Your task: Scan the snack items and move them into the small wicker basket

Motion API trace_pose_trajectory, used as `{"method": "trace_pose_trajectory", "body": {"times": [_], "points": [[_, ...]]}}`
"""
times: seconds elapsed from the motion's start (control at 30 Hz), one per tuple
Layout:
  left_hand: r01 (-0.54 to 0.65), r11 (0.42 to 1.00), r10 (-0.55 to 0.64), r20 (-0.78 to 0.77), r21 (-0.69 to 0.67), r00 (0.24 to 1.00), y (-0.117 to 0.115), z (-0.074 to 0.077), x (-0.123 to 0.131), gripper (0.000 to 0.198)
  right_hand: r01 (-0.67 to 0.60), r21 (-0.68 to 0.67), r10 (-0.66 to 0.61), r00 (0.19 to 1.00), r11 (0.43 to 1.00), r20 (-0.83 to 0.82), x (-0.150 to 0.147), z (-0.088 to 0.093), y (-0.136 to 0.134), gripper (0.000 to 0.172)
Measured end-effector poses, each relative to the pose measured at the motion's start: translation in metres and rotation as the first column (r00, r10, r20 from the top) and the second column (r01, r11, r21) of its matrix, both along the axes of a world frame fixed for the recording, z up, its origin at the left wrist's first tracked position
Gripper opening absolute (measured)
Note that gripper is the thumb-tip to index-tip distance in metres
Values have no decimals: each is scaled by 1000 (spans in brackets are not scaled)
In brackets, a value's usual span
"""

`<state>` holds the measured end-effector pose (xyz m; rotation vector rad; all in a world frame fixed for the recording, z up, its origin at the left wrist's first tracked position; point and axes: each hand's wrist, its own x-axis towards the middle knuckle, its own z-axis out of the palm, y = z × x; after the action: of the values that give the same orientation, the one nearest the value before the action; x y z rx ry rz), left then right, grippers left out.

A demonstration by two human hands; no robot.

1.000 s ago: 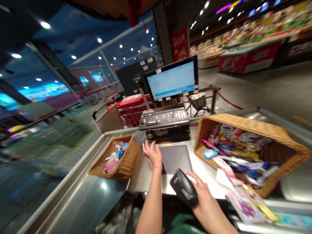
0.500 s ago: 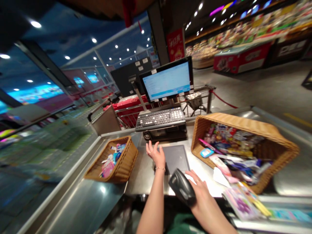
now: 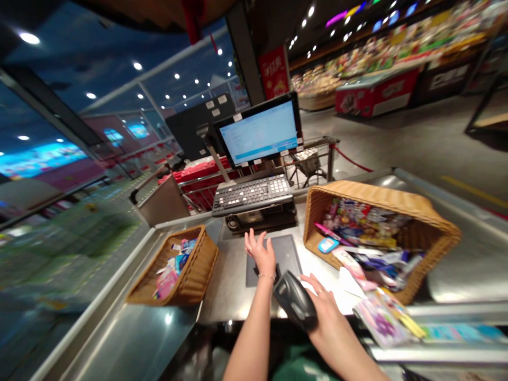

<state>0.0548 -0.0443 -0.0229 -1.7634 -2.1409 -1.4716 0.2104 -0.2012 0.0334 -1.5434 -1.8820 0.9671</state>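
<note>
My left hand (image 3: 262,255) hovers over the left part of a dark grey pad (image 3: 290,253) set in the metal counter. Its fingers are apart and nothing shows in them. A black handheld barcode scanner (image 3: 296,299) is in my right hand (image 3: 327,315), tilted with its head toward the pad and close to my left wrist. The wicker basket (image 3: 208,264) to the left holds a few small packaged goods (image 3: 174,267). On the right, a larger wicker basket (image 3: 381,191) lies tipped toward me with many small packaged items (image 3: 357,222) inside.
Behind the pad stand a keyboard (image 3: 252,194) and a lit monitor (image 3: 260,129). Flat colourful packets (image 3: 383,320) lie at the counter's right front, below the large basket. A white paper (image 3: 349,283) is by that basket's lip. Shopping carts (image 3: 202,177) stand beyond the counter.
My left hand has moved right, further over the pad and nearer the scanner. The whole view has shifted, so the counter and baskets appear further left. My right hand still holds the scanner.
</note>
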Motion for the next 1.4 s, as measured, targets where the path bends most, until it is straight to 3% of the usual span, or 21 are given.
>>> {"method": "trace_pose_trajectory", "body": {"times": [0.17,0.6,1.03,1.4], "points": [[55,998,-54,13,-15,998,0,-4,16,25,10,-4,-10,999,1000,31,5,10,-1,55],[205,978,-204,-25,36,979,2,-18,50,25,98,-46,-99,995,994,-25,12,15,3,59],[379,922,-378,-27,78,925,-5,-22,101,24,172,67,-166,982,983,-95,23,1,7,52],[465,878,-460,-68,111,885,-2,-32,126,25,261,63,-255,963,963,-84,34,-5,8,53]]}}
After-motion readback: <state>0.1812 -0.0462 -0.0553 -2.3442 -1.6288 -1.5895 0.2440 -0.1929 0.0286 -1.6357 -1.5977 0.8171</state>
